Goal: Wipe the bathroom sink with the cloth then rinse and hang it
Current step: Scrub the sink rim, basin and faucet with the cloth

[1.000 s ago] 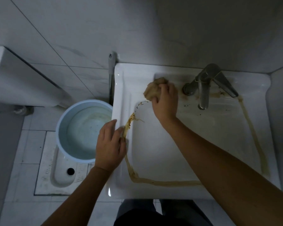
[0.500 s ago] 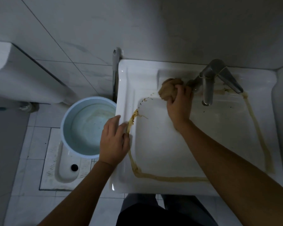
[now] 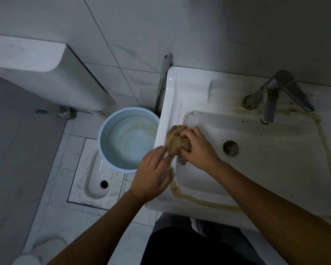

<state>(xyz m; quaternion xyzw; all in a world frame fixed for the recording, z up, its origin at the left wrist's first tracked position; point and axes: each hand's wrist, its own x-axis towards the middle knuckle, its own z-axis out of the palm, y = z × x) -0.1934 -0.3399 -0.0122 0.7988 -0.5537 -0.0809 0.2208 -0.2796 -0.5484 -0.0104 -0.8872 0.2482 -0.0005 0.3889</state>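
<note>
As right grip clutches, cloth bulging leftward, sink rim

Part of cloth under right hand; left hand fingertips blurred; sink right side cut off.

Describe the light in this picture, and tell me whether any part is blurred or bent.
Head view: dim, cool light with soft shadows. Head view: small glare spots on the left rim of the sink. Head view: the left hand looks slightly smeared at its fingers, beside the cloth that the right hand grips. Head view: the wide lens seems to bow the sink's edges.
</note>
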